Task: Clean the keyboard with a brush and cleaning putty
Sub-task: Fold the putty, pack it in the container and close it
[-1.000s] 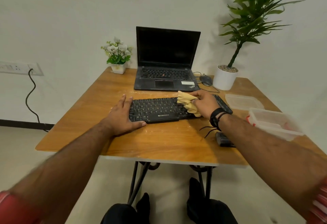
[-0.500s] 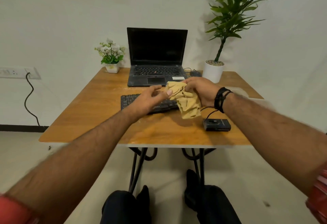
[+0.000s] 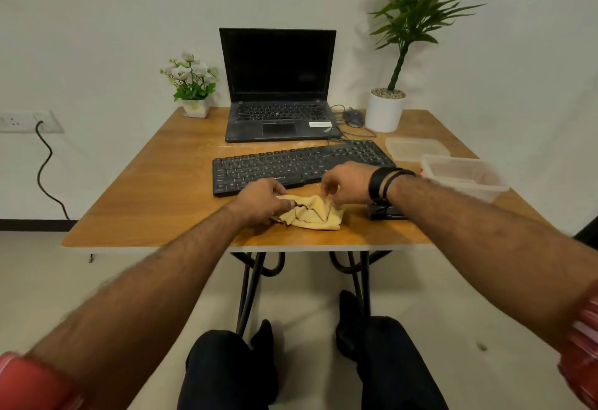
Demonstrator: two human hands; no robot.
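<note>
Just in front of the black keyboard (image 3: 301, 163), at its near edge, a crumpled yellow cloth (image 3: 310, 214) lies on the wooden table (image 3: 155, 202). The left hand (image 3: 262, 201) pinches its left side and the right hand (image 3: 344, 183) pinches a fold at its top. It looks soft, light and limp, so I'd guess it sags unless gathered by the edges; the keyboard itself seems rigid and light, best steadied by its ends
</note>
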